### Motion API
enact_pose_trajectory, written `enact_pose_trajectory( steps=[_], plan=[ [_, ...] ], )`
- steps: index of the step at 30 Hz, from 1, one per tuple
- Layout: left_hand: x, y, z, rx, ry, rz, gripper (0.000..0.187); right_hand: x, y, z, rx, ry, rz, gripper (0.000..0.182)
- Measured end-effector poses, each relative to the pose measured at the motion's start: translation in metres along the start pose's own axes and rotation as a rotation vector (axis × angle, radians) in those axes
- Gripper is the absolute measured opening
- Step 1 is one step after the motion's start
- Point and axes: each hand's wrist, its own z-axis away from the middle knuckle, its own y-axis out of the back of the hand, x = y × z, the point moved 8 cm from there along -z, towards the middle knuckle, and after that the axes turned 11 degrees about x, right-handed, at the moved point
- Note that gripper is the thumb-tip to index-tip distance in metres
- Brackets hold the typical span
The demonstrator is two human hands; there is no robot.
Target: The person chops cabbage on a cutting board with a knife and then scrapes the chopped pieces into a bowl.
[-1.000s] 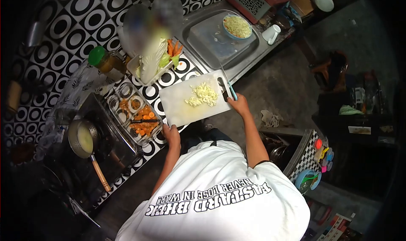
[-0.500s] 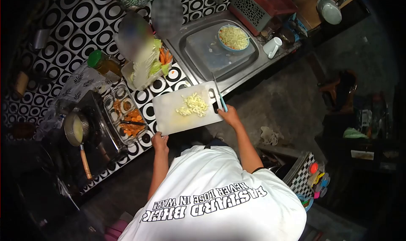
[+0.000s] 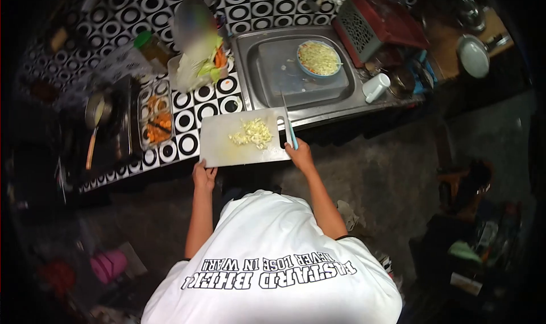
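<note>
A white cutting board [image 3: 219, 131] is held level between my two hands at the counter's front edge. Chopped pale cabbage [image 3: 254, 135] lies in a small heap on it. My left hand [image 3: 205, 175] grips the board's near left corner, thumb on top. At the right end, my right hand [image 3: 300, 155] is closed around the light blue handle of a knife [image 3: 293, 136] and the board's edge together. The knife's blade points away from me, towards the sink. Beyond the board, a blue-rimmed bowl [image 3: 319, 59] full of shredded vegetables stands in the sink area.
Left of the steel sink [image 3: 245, 68], a container [image 3: 177, 68] holds leafy cabbage and carrots. A divided tray [image 3: 165, 114] with cut carrots sits nearer the stove, where a pan [image 3: 98, 111] rests. A white mug [image 3: 376, 88] and a red rack [image 3: 380, 25] stand right of the sink.
My view has turned and shifted, so the counter looks more level. Both hands keep their hold on the board, now slightly more level in view; the cabbage stays on it.
</note>
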Motion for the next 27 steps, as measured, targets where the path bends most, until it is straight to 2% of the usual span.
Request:
enact_pose_trajectory(
  steps=[1, 3, 4, 7, 10, 11, 12, 15, 16, 19, 22, 24, 27],
  plan=[
    [0.000, 0.000, 0.009, 0.020, -0.009, 0.025, 0.027, 0.000, 0.005, -0.005, -0.011, 0.019, -0.001, 0.031],
    [0.003, -0.011, 0.026, -0.100, -0.065, 0.055, 0.016, -0.002, 0.016, -0.012, -0.040, 0.052, -0.003, 0.031],
    [0.003, -0.010, 0.031, -0.089, -0.075, 0.070, 0.016, -0.005, 0.024, -0.014, -0.032, 0.083, -0.005, 0.031],
    [0.006, -0.025, 0.047, -0.271, -0.097, 0.036, 0.008, -0.017, 0.048, -0.018, -0.027, 0.115, -0.016, 0.031],
    [0.011, -0.040, 0.068, -0.358, -0.040, 0.044, 0.009, -0.031, 0.071, -0.020, -0.014, 0.132, -0.043, 0.031],
    [0.011, -0.046, 0.075, -0.315, 0.038, 0.052, 0.013, -0.037, 0.079, -0.019, -0.003, 0.151, -0.061, 0.031],
    [0.010, -0.050, 0.061, -0.514, 0.082, 0.066, 0.024, -0.039, 0.087, -0.020, 0.011, 0.146, -0.053, 0.031],
    [0.018, -0.078, 0.086, -0.420, 0.055, -0.059, 0.038, -0.054, 0.107, -0.025, 0.025, 0.176, -0.066, 0.030],
    [0.016, -0.087, 0.087, -0.430, 0.061, -0.067, 0.038, -0.057, 0.115, -0.028, 0.038, 0.172, -0.063, 0.030],
    [0.028, -0.116, 0.091, -0.466, -0.121, -0.225, 0.039, -0.066, 0.132, -0.037, 0.042, 0.199, -0.030, 0.031],
    [0.034, -0.148, 0.097, -0.528, -0.159, -0.222, 0.038, -0.072, 0.150, -0.048, 0.074, 0.196, 0.021, 0.031],
    [0.034, -0.170, 0.100, -0.562, -0.172, -0.198, 0.038, -0.081, 0.166, -0.053, 0.173, 0.271, 0.081, 0.030],
    [0.036, -0.200, 0.105, -0.579, -0.166, -0.171, 0.038, -0.107, 0.196, -0.048, 0.241, 0.302, 0.085, 0.022]
  ],
)
